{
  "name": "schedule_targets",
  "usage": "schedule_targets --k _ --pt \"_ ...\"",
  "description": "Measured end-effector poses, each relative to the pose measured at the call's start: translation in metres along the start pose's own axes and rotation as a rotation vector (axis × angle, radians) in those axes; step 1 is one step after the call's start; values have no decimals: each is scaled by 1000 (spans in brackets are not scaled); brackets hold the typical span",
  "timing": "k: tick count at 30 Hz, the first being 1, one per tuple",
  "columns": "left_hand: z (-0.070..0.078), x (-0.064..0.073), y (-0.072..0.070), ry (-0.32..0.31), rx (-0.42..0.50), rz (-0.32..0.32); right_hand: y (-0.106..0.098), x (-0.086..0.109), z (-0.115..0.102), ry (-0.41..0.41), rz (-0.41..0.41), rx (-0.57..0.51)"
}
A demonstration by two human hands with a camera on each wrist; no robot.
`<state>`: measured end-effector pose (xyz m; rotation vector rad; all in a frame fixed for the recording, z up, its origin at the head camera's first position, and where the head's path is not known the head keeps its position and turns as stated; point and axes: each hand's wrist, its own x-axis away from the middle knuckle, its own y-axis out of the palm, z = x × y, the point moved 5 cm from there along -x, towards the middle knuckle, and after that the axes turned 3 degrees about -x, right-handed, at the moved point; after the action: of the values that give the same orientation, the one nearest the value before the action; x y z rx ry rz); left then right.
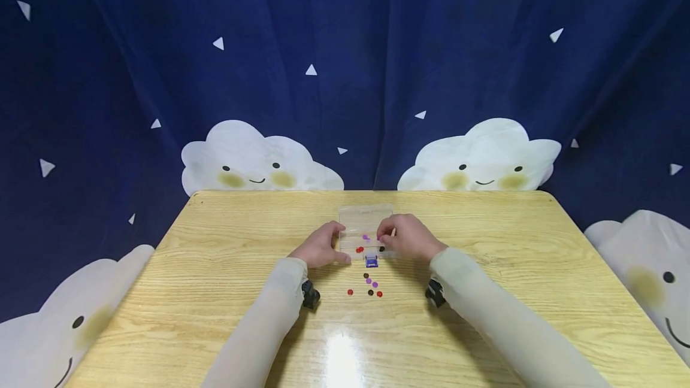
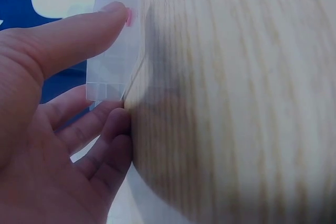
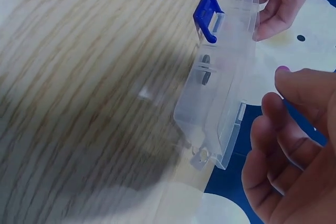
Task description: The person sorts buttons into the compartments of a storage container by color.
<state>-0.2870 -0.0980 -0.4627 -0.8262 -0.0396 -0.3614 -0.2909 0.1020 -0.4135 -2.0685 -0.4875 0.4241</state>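
Wood-grain table (image 1: 242,238) — on it, clear open box (image 1: 363,219) — loose red, purple, dark discs (image 1: 375,284).

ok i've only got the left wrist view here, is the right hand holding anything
Observer: Yes, the right hand holds a small purple piece, best seen in the right wrist view.
Operator: any loose pieces on the table
Observer: Six, on the near side of the box: two red pieces, two purple pieces and two dark pieces.
Operator: and inside, to the right of the blue latch
Observer: One dark disc shows through the clear wall there.
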Motion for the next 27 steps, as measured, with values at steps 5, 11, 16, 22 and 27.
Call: schedule_targets --k 5,11,16,22,27 --pt "-1 0 0 -3 -2 1 1 -4 1 9 21 4" --pt "-1 -2 0 -14 -6 17 3 -8 1 67 14 -5" --pt "0 -1 -1 -21 15 29 4 -11 1 79 12 6" --pt "-1 0 0 -19 42 25 6 -15 7 97 23 -5" --pt "-1 0 2 -23 48 25 7 -17 12 123 42 -18"
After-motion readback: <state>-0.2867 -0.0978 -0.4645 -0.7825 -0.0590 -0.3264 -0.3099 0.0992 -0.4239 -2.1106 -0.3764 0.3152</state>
